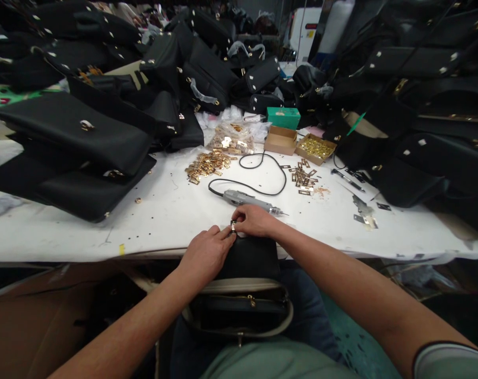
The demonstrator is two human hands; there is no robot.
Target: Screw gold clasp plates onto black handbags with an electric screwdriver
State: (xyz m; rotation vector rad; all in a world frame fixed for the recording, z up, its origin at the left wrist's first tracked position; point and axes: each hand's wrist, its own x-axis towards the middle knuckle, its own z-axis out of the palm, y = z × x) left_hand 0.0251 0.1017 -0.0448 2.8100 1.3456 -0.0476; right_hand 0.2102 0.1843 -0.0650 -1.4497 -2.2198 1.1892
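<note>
A black handbag (249,258) rests on my lap, its flap laid forward onto the table edge and its mouth gaping toward me. At the flap's far end is a small metal clasp plate (233,226). My left hand (209,247) reaches it from the left, fingertips pressed against its side. From the right, my right hand (251,220) pinches the same plate between thumb and fingers. Just beyond my hands lies a grey electric screwdriver (249,201), its bit pointing right. Inside the bag a gold zip pull (251,300) shows.
Gold metal fittings (207,166) are heaped behind the screwdriver, whose black cord (284,176) loops across the white table (176,210). Rectangular frames (303,179) lie to the right. A carton of small gold parts (316,149) stands behind them. Black bags (77,147) are piled left, right and behind.
</note>
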